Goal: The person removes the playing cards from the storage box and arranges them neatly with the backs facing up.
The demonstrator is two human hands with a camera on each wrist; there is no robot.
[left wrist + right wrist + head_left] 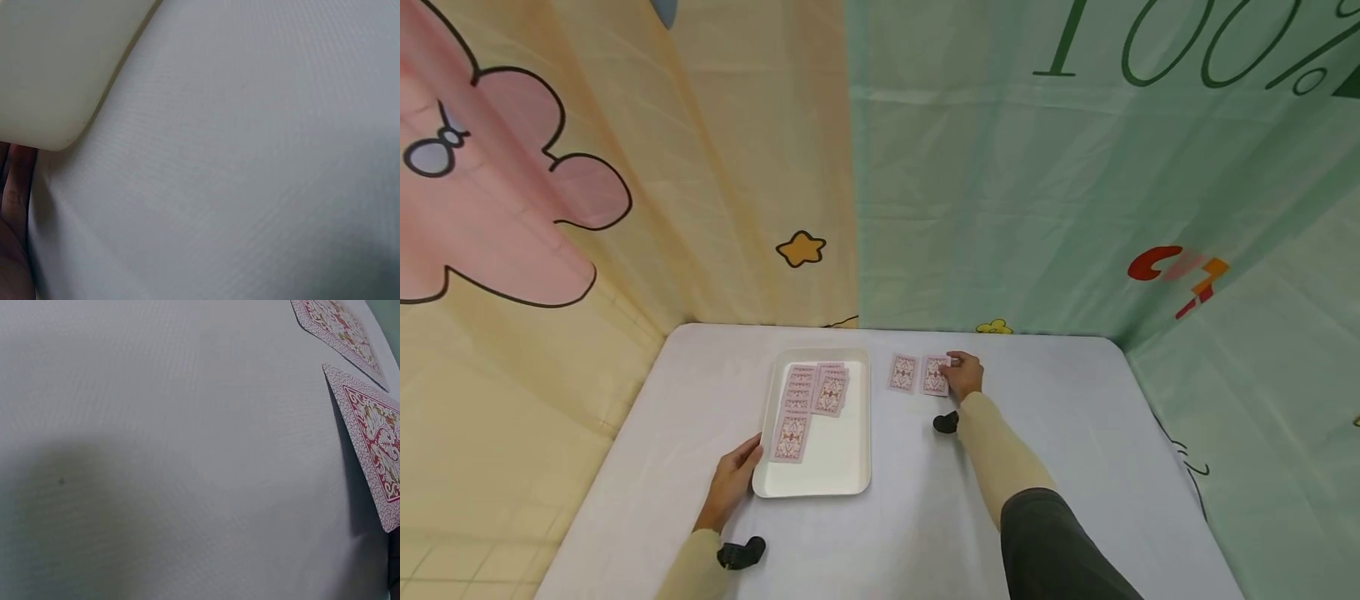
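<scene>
A cream tray on the white table holds several pink-backed playing cards, face down and overlapping. Two more cards lie right of the tray, a left one and a right one. My right hand pinches the right card's far edge. In the right wrist view that card tilts slightly off the cloth and casts a shadow, with the other card flat beyond it. My left hand rests against the tray's front left corner, and its fingers lie along the rim.
The white tablecloth stretches bare to the right and along the front. Printed fabric walls close in the back and both sides. A black wrist camera sits on each forearm, the left one and the right one.
</scene>
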